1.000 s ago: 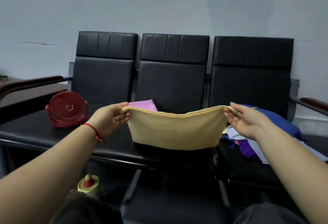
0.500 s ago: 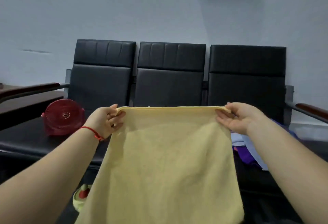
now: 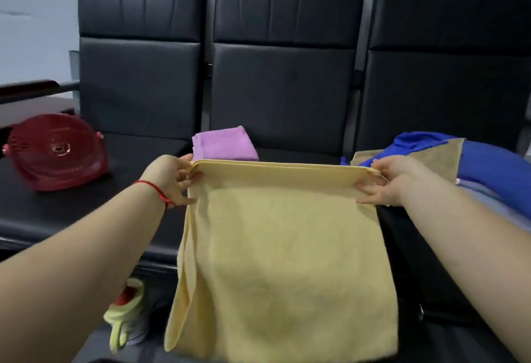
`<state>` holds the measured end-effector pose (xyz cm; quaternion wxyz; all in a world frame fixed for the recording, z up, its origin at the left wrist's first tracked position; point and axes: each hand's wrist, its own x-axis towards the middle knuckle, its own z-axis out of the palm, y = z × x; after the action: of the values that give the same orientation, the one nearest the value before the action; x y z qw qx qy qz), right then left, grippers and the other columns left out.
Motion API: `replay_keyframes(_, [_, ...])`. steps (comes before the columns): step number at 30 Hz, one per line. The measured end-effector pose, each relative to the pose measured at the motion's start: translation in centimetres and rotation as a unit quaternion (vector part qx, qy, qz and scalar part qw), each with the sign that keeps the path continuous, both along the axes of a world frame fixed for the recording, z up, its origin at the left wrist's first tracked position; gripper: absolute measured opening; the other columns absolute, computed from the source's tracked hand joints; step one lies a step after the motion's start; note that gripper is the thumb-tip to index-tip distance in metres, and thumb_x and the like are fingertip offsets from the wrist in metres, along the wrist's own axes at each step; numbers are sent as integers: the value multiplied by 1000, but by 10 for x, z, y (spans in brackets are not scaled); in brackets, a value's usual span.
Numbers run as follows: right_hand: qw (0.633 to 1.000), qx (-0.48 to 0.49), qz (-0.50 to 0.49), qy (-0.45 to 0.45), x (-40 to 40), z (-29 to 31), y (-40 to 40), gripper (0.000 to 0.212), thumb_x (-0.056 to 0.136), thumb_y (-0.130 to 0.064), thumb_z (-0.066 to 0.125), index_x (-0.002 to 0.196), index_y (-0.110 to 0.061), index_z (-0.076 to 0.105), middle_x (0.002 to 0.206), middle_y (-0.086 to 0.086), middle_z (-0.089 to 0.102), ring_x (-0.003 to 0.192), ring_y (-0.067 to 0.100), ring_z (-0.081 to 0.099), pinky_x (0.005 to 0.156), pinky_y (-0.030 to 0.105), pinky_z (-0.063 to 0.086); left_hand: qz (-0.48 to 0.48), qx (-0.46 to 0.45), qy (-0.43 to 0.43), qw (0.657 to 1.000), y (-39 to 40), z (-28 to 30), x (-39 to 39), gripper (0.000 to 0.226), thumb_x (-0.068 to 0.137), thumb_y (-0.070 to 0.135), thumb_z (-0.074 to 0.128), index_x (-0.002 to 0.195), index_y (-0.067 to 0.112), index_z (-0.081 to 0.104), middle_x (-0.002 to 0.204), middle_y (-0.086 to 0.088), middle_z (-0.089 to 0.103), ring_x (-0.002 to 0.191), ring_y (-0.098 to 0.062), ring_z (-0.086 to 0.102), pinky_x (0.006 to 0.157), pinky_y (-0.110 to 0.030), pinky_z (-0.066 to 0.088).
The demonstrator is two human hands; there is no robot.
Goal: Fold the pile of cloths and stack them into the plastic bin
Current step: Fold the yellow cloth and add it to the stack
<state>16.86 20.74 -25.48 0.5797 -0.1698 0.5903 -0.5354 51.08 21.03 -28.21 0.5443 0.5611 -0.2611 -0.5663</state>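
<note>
A yellow cloth (image 3: pixel 287 247) hangs doubled in front of the middle seat, its top edge stretched level. My left hand (image 3: pixel 172 180) pinches the upper left corner and my right hand (image 3: pixel 383 183) pinches the upper right corner. A folded pink cloth (image 3: pixel 224 144) lies on the middle seat just behind the yellow one. The pile of unfolded cloths (image 3: pixel 471 167), blue, tan and lilac, sits on the right seat beside my right hand. A red plastic bin (image 3: pixel 56 151) lies tipped on the left seat, its round perforated bottom facing me.
A row of three black padded seats (image 3: pixel 284 89) stands against a pale wall. A dark wooden armrest (image 3: pixel 28 88) is at the far left. On the floor under the left seat lies a yellow-green and red object (image 3: pixel 128 311).
The head view has dropped and come closer. The yellow cloth, raised and let hang full length half a second ago, is lower now, with its top edge just in front of the pink cloth.
</note>
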Motion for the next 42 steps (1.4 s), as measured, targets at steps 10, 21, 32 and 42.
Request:
replay_keyframes(10, [996,-58,-55,-42,18,-16,-83,33,90,2,38,103,-17,61,117,8,58,120,32,54,107,58,30,19,-85,-44,995,-83,-18,2,48,96,6,35,143,15,39,144,-2,45,132,-16,44,112,-55,26])
replay_keyframes(21, [998,-53,-7,-41,12,-28,-65,23,91,2,43,98,-13,59,95,11,61,117,31,55,107,56,31,59,-90,-8,994,-61,-24,5,41,89,2,34,123,11,54,99,2,64,104,-12,63,100,-52,36])
replay_keyframes(32, [997,-25,57,52,-6,-36,30,21,92,0,43,80,-12,57,80,5,54,80,18,55,93,43,44,-15,-11,-91,996,33,-24,16,27,88,9,33,88,14,59,53,3,62,69,-13,66,88,-37,42])
replay_keyframes(42, [930,55,161,324,-25,-99,60,8,84,-9,63,92,-7,63,79,7,57,67,14,52,53,24,44,-80,105,-226,965,73,-80,27,20,87,10,48,76,10,64,53,0,47,47,-14,43,48,-23,31])
